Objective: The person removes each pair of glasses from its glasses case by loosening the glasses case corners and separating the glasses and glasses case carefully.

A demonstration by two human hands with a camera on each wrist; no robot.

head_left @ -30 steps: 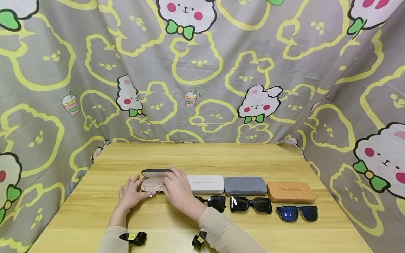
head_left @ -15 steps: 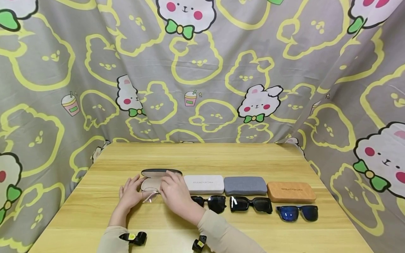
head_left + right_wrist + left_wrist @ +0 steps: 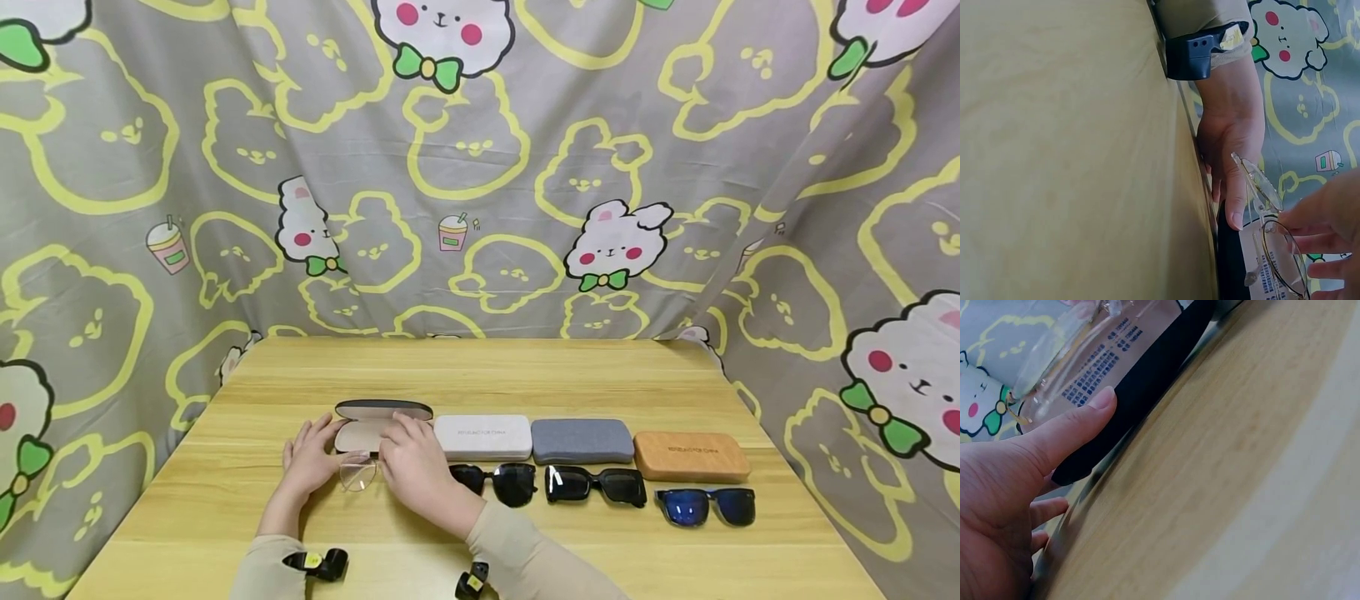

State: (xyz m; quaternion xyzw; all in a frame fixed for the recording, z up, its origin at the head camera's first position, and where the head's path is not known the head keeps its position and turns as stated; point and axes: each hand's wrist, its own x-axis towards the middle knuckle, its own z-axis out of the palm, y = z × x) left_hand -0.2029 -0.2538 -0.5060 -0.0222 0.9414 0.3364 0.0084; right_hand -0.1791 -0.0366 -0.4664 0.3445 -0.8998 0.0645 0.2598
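Observation:
An open eyeglass case (image 3: 362, 435), dark outside with a pale pinkish lining, lies at the left of the row, its lid raised at the back. My left hand (image 3: 311, 454) grips the case's left end; in the left wrist view its thumb (image 3: 1094, 411) presses on the dark front wall (image 3: 1154, 378). Blue print shows on the lining. My right hand (image 3: 416, 458) pinches a pair of clear, thin-rimmed eyeglasses (image 3: 358, 473) and holds them at the case's front edge. In the right wrist view the eyeglasses (image 3: 1285, 253) are tilted on edge, close over the lining.
Right of the open case stand a white case (image 3: 482, 437), a grey-blue case (image 3: 582, 442) and an orange-brown case (image 3: 691, 457), all closed. Black sunglasses (image 3: 513, 483), square black sunglasses (image 3: 594, 485) and blue-lensed sunglasses (image 3: 705, 507) lie before them on the wooden table (image 3: 480, 367).
The eyeglasses have come from over the case's inside forward to its front edge, turning as they moved. My right hand has shifted slightly left and toward me; my left hand stays put.

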